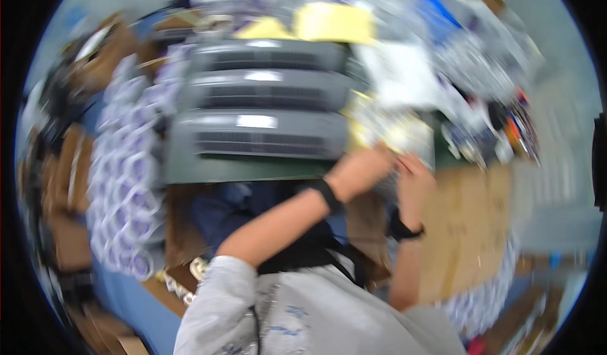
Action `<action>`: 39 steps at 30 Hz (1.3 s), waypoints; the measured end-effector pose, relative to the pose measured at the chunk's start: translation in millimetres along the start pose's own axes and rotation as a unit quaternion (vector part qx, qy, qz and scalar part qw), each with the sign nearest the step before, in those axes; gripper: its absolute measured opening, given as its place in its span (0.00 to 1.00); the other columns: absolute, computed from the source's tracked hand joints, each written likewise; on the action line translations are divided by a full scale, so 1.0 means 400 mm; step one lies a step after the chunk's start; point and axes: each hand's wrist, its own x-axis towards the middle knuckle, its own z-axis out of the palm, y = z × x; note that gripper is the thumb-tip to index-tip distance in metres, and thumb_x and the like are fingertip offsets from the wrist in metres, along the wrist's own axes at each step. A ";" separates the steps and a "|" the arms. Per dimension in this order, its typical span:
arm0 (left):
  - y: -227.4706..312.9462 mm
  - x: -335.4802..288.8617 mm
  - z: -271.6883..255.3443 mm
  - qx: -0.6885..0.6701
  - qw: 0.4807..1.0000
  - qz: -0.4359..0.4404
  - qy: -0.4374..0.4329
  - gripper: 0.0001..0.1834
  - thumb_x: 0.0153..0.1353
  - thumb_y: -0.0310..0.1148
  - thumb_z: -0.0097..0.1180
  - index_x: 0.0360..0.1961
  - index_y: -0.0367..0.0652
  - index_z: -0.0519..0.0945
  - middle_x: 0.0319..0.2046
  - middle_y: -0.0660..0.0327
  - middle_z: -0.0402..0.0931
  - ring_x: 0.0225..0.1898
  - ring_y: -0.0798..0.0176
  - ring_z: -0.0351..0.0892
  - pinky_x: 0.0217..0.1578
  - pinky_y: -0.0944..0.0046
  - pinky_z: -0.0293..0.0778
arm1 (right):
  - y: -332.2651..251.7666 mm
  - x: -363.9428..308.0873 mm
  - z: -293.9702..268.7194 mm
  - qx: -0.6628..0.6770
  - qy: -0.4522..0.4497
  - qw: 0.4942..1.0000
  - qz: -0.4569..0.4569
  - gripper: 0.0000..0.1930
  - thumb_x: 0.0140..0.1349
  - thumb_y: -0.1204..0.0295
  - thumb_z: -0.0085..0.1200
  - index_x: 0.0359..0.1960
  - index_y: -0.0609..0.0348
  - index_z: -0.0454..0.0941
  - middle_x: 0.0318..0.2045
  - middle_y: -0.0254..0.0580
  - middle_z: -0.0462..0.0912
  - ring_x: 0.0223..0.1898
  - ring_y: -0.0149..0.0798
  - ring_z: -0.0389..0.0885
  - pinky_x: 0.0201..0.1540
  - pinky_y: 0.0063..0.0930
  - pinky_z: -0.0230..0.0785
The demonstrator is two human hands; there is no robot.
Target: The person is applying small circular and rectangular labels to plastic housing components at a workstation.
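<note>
My left hand [362, 170] and my right hand [415, 183] meet at the front edge of the green table. Their fingertips are closed and almost touching, and motion blur hides what is between them. Just beyond the fingers lies a clear plastic bag [401, 129] with small white and yellowish pieces, too blurred to name. To the left of my hands, three long dark grey slotted covers [278, 120] rest in rows, each with a white label. Both my wrists wear black bands.
Under the covers is the green table [253, 170]. Rolls in clear wrap [126, 190] are stacked at the left. Yellow sheets [334, 23] and white plastic bags [404, 70] lie behind. A cardboard box [465, 228] stands at the right. Plastic-bagged items crowd the far right.
</note>
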 end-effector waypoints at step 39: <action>0.015 0.011 0.047 -0.277 0.937 -0.147 0.154 0.13 0.69 0.35 0.43 0.46 0.37 0.72 0.45 0.44 0.75 0.52 0.42 0.72 0.52 0.50 0.68 | 0.050 -0.068 0.007 0.044 0.009 0.999 -0.023 0.17 0.57 0.71 0.60 0.49 0.53 0.81 0.56 0.43 0.75 0.62 0.53 0.64 0.62 0.41 0.59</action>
